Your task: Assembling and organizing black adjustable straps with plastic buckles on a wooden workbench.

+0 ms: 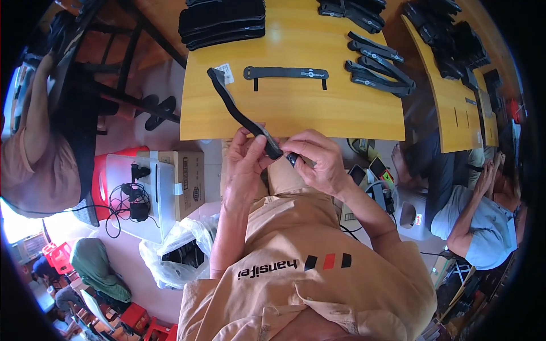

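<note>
A black strap (233,108) is pinched between the thumb and fingers of my left hand (250,153). Its long end runs up and to the left over the table's near edge; its short end points toward my other hand. My right hand (319,162) is closed, fingertips together, on a small black piece (292,158). Whether this piece belongs to the same strap cannot be made out. On the yellow wooden table (227,125), another dark strap (281,73) lies flat just above two short black marks. A white label (227,73) sits beside the held strap's far end.
Stacked black straps (222,25) stand at the table's far left. Looser strap bundles (380,68) lie on its right side. Below left are a cardboard box (189,184) and a plastic bag (182,250). Other people sit left and right, one in a light blue shirt (478,227).
</note>
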Action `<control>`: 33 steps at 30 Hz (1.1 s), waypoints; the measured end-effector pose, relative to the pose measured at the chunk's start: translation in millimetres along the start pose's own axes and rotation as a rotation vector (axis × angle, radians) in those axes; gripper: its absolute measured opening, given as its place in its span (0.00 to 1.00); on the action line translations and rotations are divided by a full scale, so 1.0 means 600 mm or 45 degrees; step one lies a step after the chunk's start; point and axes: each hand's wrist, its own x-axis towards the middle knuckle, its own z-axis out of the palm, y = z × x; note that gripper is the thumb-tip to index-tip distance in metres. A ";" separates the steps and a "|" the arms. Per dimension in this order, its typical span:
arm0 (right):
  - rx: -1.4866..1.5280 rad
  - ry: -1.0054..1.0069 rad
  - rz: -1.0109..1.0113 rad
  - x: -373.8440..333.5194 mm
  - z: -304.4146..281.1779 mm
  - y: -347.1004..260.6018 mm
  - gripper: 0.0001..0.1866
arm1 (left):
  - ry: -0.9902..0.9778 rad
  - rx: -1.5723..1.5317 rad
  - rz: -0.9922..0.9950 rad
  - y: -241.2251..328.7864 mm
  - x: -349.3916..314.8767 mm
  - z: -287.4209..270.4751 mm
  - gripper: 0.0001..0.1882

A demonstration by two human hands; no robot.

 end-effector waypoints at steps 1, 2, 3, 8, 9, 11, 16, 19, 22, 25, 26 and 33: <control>-0.025 0.016 0.000 -0.001 -0.001 0.001 0.18 | 0.000 0.001 -0.004 -0.002 0.000 0.002 0.15; -0.025 0.017 0.004 -0.002 -0.002 0.003 0.18 | -0.004 0.016 0.012 -0.004 0.001 0.003 0.16; -0.020 0.011 0.004 -0.004 -0.004 0.005 0.17 | -0.007 0.031 0.027 -0.007 0.001 0.004 0.17; -0.036 0.002 -0.015 -0.006 -0.008 0.007 0.16 | -0.010 0.034 0.052 -0.012 -0.001 0.012 0.19; -0.045 -0.001 -0.032 -0.005 -0.009 0.006 0.16 | -0.002 0.046 0.068 -0.014 -0.001 0.013 0.20; -0.055 -0.004 -0.047 -0.004 -0.009 0.006 0.16 | 0.010 0.077 0.081 -0.017 0.000 0.015 0.20; -0.126 -0.037 -0.003 -0.003 -0.010 0.005 0.15 | 0.078 0.177 0.137 -0.024 0.005 0.020 0.19; -0.128 -0.031 0.014 -0.005 -0.011 0.005 0.14 | 0.098 0.178 0.160 -0.022 0.003 0.027 0.18; -0.133 -0.058 0.074 -0.007 -0.012 0.002 0.13 | 0.098 0.176 0.187 -0.023 0.002 0.027 0.16; -0.163 -0.085 0.119 -0.008 -0.012 -0.001 0.13 | 0.087 0.197 0.204 -0.025 0.002 0.026 0.16; -0.164 -0.086 0.120 -0.008 -0.011 -0.002 0.13 | 0.103 0.216 0.203 -0.025 0.001 0.029 0.16; -0.139 -0.068 0.152 -0.008 -0.009 -0.007 0.13 | 0.155 0.209 0.212 -0.022 -0.004 0.036 0.16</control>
